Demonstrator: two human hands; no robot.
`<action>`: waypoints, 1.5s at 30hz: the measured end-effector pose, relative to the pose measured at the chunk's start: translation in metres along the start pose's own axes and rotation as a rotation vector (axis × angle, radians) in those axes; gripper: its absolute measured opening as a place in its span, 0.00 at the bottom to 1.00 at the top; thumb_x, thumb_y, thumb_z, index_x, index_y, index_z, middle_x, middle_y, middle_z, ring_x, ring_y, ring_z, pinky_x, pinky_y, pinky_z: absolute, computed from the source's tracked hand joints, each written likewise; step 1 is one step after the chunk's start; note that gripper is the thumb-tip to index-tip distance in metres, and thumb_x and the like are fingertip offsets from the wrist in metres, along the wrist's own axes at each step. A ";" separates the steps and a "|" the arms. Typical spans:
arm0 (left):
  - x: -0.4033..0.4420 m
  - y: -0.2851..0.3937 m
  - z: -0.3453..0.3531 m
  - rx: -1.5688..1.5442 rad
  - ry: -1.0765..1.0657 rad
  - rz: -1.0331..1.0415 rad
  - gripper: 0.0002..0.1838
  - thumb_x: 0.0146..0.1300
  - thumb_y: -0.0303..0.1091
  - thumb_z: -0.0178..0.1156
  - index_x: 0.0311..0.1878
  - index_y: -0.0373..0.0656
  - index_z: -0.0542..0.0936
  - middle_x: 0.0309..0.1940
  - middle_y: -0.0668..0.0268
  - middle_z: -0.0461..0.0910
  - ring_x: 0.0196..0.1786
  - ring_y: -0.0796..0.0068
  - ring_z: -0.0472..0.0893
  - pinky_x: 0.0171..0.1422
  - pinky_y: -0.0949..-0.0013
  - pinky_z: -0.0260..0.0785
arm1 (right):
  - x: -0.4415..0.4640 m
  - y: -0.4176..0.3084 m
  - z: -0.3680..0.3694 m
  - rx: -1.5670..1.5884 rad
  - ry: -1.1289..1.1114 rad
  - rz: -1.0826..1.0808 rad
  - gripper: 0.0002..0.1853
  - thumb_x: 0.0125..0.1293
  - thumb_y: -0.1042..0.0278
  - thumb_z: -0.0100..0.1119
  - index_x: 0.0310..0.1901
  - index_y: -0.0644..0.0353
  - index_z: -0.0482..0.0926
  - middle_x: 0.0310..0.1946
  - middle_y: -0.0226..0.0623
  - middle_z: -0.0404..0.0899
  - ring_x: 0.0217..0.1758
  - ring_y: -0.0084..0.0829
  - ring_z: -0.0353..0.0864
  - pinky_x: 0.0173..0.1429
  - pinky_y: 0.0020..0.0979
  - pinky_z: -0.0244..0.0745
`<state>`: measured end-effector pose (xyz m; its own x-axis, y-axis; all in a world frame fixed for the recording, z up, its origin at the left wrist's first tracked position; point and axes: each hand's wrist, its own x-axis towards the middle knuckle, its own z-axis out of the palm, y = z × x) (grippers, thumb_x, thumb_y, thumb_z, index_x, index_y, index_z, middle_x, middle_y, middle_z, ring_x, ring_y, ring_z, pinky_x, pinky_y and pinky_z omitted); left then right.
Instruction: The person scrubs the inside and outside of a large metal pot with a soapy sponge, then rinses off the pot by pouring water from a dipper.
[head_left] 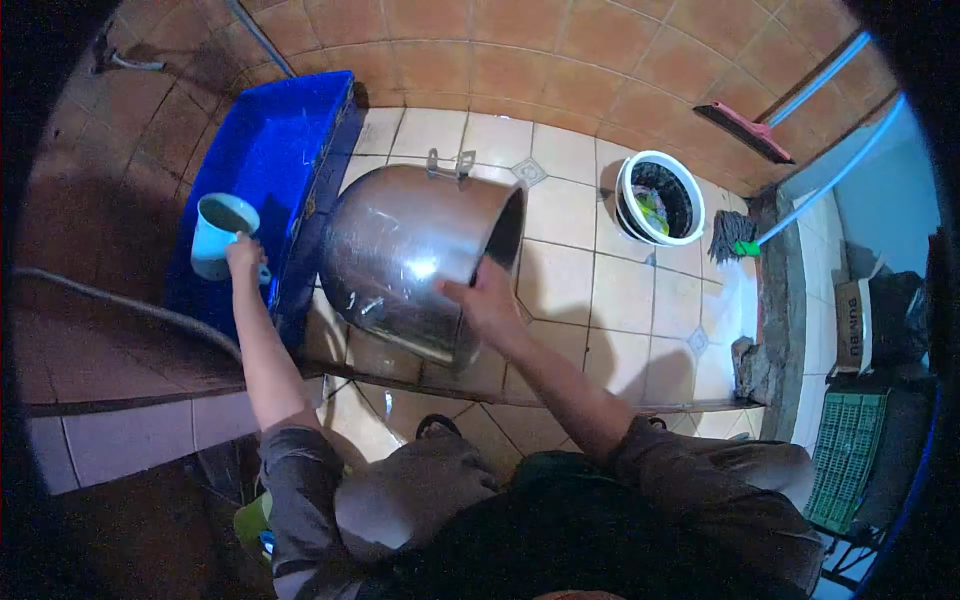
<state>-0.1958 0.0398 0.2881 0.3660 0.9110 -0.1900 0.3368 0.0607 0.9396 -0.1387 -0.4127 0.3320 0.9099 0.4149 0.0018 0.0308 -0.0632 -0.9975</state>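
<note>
A large metal pot (410,255) lies tipped on its side on the tiled floor, its mouth facing right and a handle showing on top. My right hand (487,303) grips the pot's rim, with the thumb on the outside and the other fingers hidden inside the mouth. At the left, my left hand (246,258) is closed round the handle of a light blue plastic dipper (212,252). The dipper is held upright over the near part of a blue rectangular tub (330,95). What the dipper contains is unclear.
A white bucket (688,235) with dark contents stands to the right, beside a mop (735,235). A pink squeegee (745,130) leans on the tiled wall. A hose (130,305) runs along the left ledge. A green crate (848,455) and a cardboard box (852,325) are at far right.
</note>
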 end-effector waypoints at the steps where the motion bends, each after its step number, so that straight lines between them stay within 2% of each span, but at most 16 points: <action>1: 0.069 -0.043 -0.026 0.093 -0.070 -0.016 0.20 0.68 0.48 0.56 0.32 0.38 0.77 0.20 0.60 0.75 0.25 0.66 0.77 0.23 0.61 0.69 | 0.016 0.002 -0.003 -0.008 -0.004 0.011 0.19 0.53 0.65 0.67 0.45 0.66 0.78 0.39 0.49 0.82 0.43 0.43 0.82 0.51 0.39 0.74; 4: 0.095 -0.060 -0.036 0.663 -0.036 -0.174 0.22 0.68 0.51 0.52 0.32 0.38 0.75 0.19 0.62 0.73 0.23 0.68 0.75 0.22 0.62 0.67 | 0.046 -0.021 -0.009 -0.156 -0.029 -0.053 0.18 0.50 0.66 0.66 0.43 0.65 0.78 0.37 0.50 0.82 0.42 0.48 0.82 0.50 0.43 0.74; 7: 0.093 -0.076 -0.035 0.769 -0.054 -0.327 0.24 0.69 0.53 0.49 0.32 0.38 0.74 0.19 0.63 0.72 0.22 0.69 0.72 0.22 0.64 0.65 | 0.058 -0.057 -0.007 -0.416 -0.036 -0.118 0.18 0.50 0.68 0.65 0.43 0.65 0.77 0.34 0.52 0.82 0.41 0.48 0.83 0.48 0.43 0.75; 11: 0.096 -0.088 -0.033 0.485 -0.155 -0.459 0.27 0.69 0.57 0.44 0.32 0.38 0.72 0.19 0.64 0.69 0.20 0.71 0.69 0.21 0.66 0.63 | 0.061 -0.073 0.017 -0.778 -0.079 -0.194 0.14 0.51 0.69 0.62 0.39 0.65 0.76 0.28 0.54 0.80 0.36 0.53 0.82 0.42 0.48 0.75; 15: 0.090 -0.085 -0.036 -0.043 -0.273 -0.568 0.29 0.70 0.60 0.39 0.33 0.39 0.70 0.18 0.66 0.66 0.18 0.73 0.65 0.20 0.68 0.60 | 0.042 -0.069 0.034 -0.817 -0.168 -0.509 0.12 0.53 0.68 0.58 0.40 0.63 0.76 0.23 0.51 0.80 0.29 0.53 0.82 0.37 0.49 0.76; 18: 0.071 -0.079 -0.038 -0.381 -0.295 -0.590 0.32 0.71 0.62 0.36 0.33 0.39 0.68 0.18 0.67 0.65 0.16 0.74 0.63 0.19 0.70 0.58 | 0.025 -0.060 0.041 -0.930 -0.421 -0.446 0.13 0.54 0.69 0.57 0.42 0.62 0.76 0.23 0.52 0.80 0.29 0.51 0.82 0.36 0.49 0.75; 22: 0.039 -0.069 -0.032 -0.570 -0.298 -0.507 0.34 0.71 0.66 0.31 0.33 0.39 0.66 0.17 0.69 0.62 0.14 0.76 0.59 0.18 0.72 0.56 | 0.023 -0.042 0.042 -1.004 -0.639 -0.498 0.12 0.54 0.70 0.58 0.41 0.59 0.74 0.22 0.47 0.79 0.28 0.50 0.82 0.35 0.50 0.74; 25: 0.014 -0.054 -0.013 -0.471 -0.306 -0.327 0.40 0.70 0.69 0.31 0.33 0.34 0.69 0.19 0.72 0.64 0.17 0.81 0.60 0.20 0.76 0.55 | 0.020 -0.041 0.037 -1.076 -0.720 -0.509 0.19 0.47 0.69 0.68 0.41 0.61 0.74 0.26 0.46 0.81 0.33 0.48 0.83 0.36 0.48 0.76; 28: -0.040 -0.016 -0.001 -0.492 -0.313 -0.158 0.28 0.72 0.64 0.36 0.41 0.44 0.64 0.19 0.71 0.64 0.17 0.82 0.61 0.20 0.76 0.55 | 0.019 -0.035 0.029 -1.102 -0.745 -0.444 0.13 0.53 0.69 0.59 0.41 0.57 0.73 0.31 0.50 0.81 0.38 0.49 0.82 0.39 0.46 0.75; 31: -0.065 0.013 0.012 -0.451 -0.387 -0.102 0.23 0.73 0.60 0.42 0.43 0.47 0.66 0.21 0.73 0.65 0.18 0.85 0.61 0.20 0.78 0.54 | 0.029 -0.025 0.014 -0.967 -0.848 -0.342 0.12 0.58 0.63 0.61 0.40 0.58 0.74 0.34 0.45 0.81 0.40 0.42 0.83 0.41 0.42 0.76; 34: -0.105 0.055 0.021 -0.325 -0.424 0.044 0.13 0.72 0.46 0.51 0.41 0.47 0.66 0.21 0.73 0.66 0.17 0.84 0.63 0.18 0.77 0.53 | 0.073 0.026 0.004 -0.513 -0.946 -0.233 0.16 0.63 0.51 0.61 0.39 0.57 0.76 0.32 0.37 0.81 0.37 0.32 0.82 0.41 0.39 0.76; 36: -0.128 0.080 0.031 -0.235 -0.398 0.088 0.10 0.70 0.40 0.54 0.42 0.46 0.66 0.21 0.73 0.66 0.16 0.83 0.64 0.17 0.76 0.52 | 0.118 0.036 0.003 -0.128 -0.705 0.241 0.22 0.63 0.42 0.60 0.38 0.57 0.78 0.31 0.31 0.81 0.34 0.24 0.80 0.37 0.36 0.76; 38: -0.147 0.100 0.043 -0.142 -0.389 0.152 0.10 0.69 0.37 0.55 0.42 0.45 0.66 0.20 0.73 0.67 0.16 0.83 0.64 0.17 0.75 0.53 | 0.151 0.036 0.010 0.134 -0.408 0.267 0.20 0.66 0.45 0.55 0.39 0.58 0.77 0.31 0.34 0.81 0.30 0.26 0.81 0.32 0.32 0.76; 40: -0.161 0.117 0.056 -0.044 -0.398 0.240 0.09 0.69 0.36 0.56 0.42 0.45 0.66 0.20 0.74 0.67 0.16 0.83 0.65 0.17 0.75 0.53 | 0.200 0.040 0.032 0.139 -0.160 0.428 0.16 0.68 0.53 0.49 0.39 0.59 0.77 0.29 0.34 0.80 0.25 0.28 0.80 0.25 0.31 0.75; 41: -0.165 0.124 0.065 -0.022 -0.408 0.274 0.12 0.67 0.38 0.57 0.42 0.40 0.68 0.21 0.67 0.73 0.17 0.77 0.71 0.18 0.70 0.60 | 0.216 0.036 0.039 0.164 -0.112 0.462 0.14 0.68 0.58 0.46 0.39 0.60 0.77 0.27 0.35 0.80 0.23 0.29 0.79 0.23 0.33 0.74; 45: -0.143 0.143 0.111 0.386 -0.238 0.582 0.18 0.66 0.41 0.58 0.46 0.33 0.72 0.27 0.56 0.78 0.27 0.63 0.78 0.31 0.61 0.70 | 0.271 0.025 0.066 0.288 0.033 0.597 0.11 0.65 0.68 0.44 0.36 0.64 0.75 0.24 0.41 0.77 0.17 0.33 0.76 0.16 0.36 0.71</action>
<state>-0.1043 -0.1274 0.4180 0.7423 0.6360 0.2110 0.2954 -0.5933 0.7488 0.0811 -0.2416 0.3027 0.7488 0.3560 -0.5591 -0.5900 -0.0264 -0.8070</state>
